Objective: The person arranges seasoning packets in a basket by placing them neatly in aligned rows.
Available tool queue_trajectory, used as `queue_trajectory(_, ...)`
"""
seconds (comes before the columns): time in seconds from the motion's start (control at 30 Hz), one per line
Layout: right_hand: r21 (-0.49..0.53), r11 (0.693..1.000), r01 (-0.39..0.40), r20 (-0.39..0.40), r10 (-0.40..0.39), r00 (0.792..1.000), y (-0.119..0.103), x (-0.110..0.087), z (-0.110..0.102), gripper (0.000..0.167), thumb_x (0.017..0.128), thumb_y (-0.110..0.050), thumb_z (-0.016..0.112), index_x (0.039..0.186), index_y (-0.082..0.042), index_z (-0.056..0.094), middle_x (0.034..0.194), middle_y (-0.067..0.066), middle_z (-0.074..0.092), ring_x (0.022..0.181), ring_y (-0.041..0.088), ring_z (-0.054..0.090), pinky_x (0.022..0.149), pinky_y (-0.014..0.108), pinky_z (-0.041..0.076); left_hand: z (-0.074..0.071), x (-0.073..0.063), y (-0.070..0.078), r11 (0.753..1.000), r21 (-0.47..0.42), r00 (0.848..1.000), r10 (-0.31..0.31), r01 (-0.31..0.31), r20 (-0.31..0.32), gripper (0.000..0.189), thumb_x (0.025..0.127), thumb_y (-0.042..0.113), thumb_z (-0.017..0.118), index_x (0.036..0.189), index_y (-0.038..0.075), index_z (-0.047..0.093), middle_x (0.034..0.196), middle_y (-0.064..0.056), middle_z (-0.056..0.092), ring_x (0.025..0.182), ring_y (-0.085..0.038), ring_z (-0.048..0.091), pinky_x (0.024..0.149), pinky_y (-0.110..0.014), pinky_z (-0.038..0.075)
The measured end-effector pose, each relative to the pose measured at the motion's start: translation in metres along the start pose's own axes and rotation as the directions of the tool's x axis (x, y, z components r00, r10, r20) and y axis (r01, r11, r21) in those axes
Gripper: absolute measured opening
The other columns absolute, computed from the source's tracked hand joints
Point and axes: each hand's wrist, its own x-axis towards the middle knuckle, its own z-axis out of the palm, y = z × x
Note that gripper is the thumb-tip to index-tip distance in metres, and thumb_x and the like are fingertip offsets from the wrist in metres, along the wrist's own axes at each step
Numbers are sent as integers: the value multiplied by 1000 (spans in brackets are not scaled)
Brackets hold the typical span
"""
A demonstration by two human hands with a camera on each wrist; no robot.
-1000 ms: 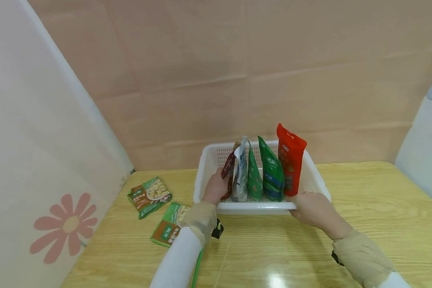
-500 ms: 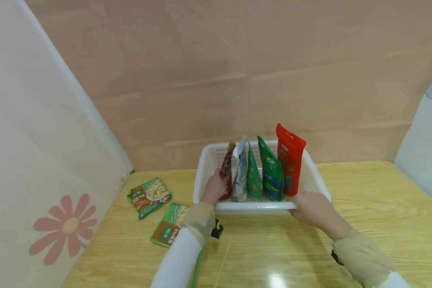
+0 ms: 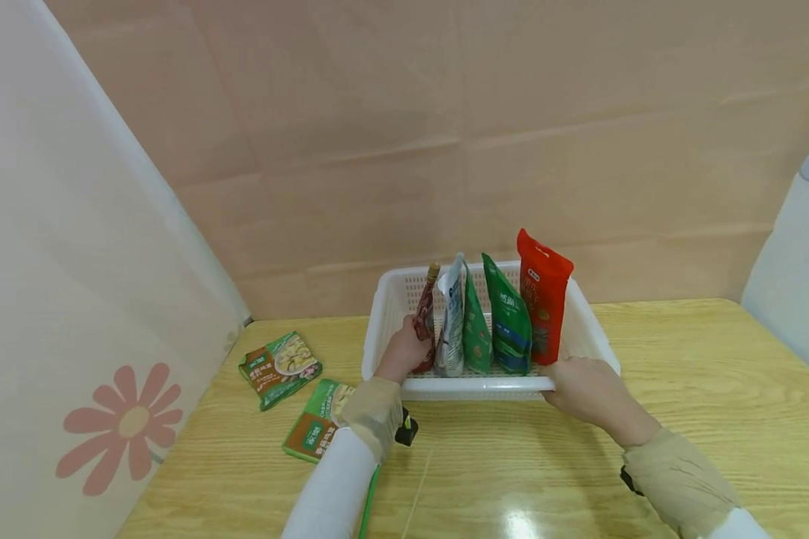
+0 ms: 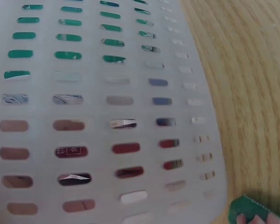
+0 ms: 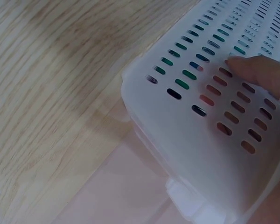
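Clamping the fingers of the left hand [image 3: 403, 349] round a dark red bottle [image 3: 427, 318], in the left end of the white basket [image 3: 479, 385]! Gripping its near side with the right hand [image 3: 588, 391]; alongside, pale pouch [image 3: 452, 329], two green pouches [image 3: 510, 322], red pouch [image 3: 543, 311].

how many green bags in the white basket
2: a slim green plastic bag beside the whitish plastic bag; a wider green plastic bag beside the tall red plastic bag.

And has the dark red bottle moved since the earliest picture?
Yes: judged against the white basket, the top of the dark red bottle has shifted left.
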Motion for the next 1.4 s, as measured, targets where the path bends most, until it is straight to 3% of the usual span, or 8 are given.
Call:
queue_trajectory(0.13,-4,1000,-6,-2,6,1000,0,0,1,21,75,-16,77,76,-20,57,57,-4,54,52,13,51,45,32,41,-1,-1,1,999,32,1000,24,-24,9,59,81,-2,57,136,-2,35,116,-30,61,100,-40,62,76,-44,49)
queue_trajectory(0.33,4,1000,-15,25,15,1000,-1,0,0,19,75,-16,77,73,-21,58,56,-5,54,53,13,50,46,32,41,-1,-2,1,998,65,1000,28,-28,6,52,89,2,54,137,-2,33,108,-30,63,91,-40,63,69,-41,47)
queue_trajectory(0.53,1,1000,-12,28,12,1000,0,-1,-1,19,75,-17,77,74,-20,59,56,-5,54,53,12,49,46,32,42,0,-3,1,992,108,997,71,-69,-21,50,84,3,59,127,-4,36,103,-30,64,89,-41,63,72,-45,49)
queue_trajectory(0.7,14,1000,-4,12,4,1000,0,0,-2,19,75,-16,77,76,-20,58,57,-6,55,53,11,49,47,31,42,2,-1,1,992,120,999,37,-35,-20,52,85,4,60,130,-3,35,102,-29,64,85,-39,63,67,-42,47)
queue_trajectory(0.8,21,1000,4,-4,-3,1000,0,0,-1,21,74,-16,78,78,-20,57,58,-6,56,52,10,50,47,31,42,4,-2,2,993,116,998,14,-8,-55,50,84,7,64,126,-2,40,102,-27,65,86,-38,64,69,-42,49)
queue_trajectory(0.93,24,1000,3,-19,-3,1000,0,0,-1,23,74,-16,78,81,-21,56,58,-7,57,52,9,51,47,30,43,5,-3,2,997,80,989,5,7,-147,40,81,14,69,114,0,52,100,-21,68,89,-35,66,73,-43,52)
queue_trajectory(1.1,12,1000,0,-10,0,1000,0,0,0,21,75,-17,78,79,-21,57,56,-7,55,51,9,50,47,31,43,6,-2,0,998,58,972,24,-10,-233,27,80,15,69,102,0,61,91,-18,70,79,-33,66,66,-41,52)
queue_trajectory(1.4,-1,1000,-5,7,5,1000,-1,0,0,19,76,-18,77,77,-21,57,55,-7,52,52,12,50,46,32,42,4,-1,0,998,53,977,45,-34,-209,31,86,12,66,114,-1,61,98,-20,70,80,-32,67,61,-37,50)
